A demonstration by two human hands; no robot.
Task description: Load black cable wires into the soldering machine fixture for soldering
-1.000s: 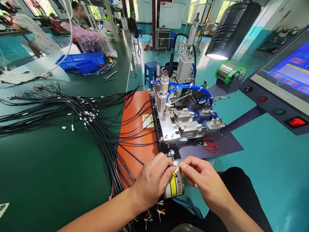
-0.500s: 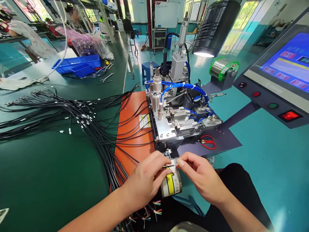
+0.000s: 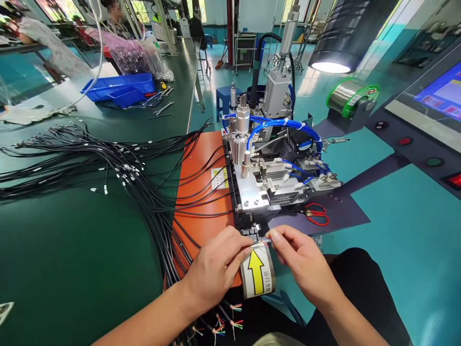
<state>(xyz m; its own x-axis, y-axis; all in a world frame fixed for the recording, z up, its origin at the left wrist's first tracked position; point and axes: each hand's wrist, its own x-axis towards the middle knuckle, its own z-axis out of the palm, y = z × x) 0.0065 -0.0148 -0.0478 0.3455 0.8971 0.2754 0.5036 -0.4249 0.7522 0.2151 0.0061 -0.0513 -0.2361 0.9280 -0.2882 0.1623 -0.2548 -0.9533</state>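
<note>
In the head view, my left hand is closed in a pinch on a thin cable, at the front end of a metal machine. My right hand pinches the thin wires at the cable's end. The wires span the short gap between my fingertips, level with a small black fixture. Just below sits a rounded part with a yellow arrow label. My left fingers hide most of the held cable. More cables with stripped, coloured wire ends hang below my left wrist.
A bundle of black cables crosses the green table and an orange board. Red-handled scissors lie right of the machine. A solder spool, lamp and control panel stand right. Blue trays and people are further back.
Both hands have shifted slightly, bringing the wires up to the small fixture and uncovering more of the yellow arrow. The view has turned a little, so the machine appears further right.
</note>
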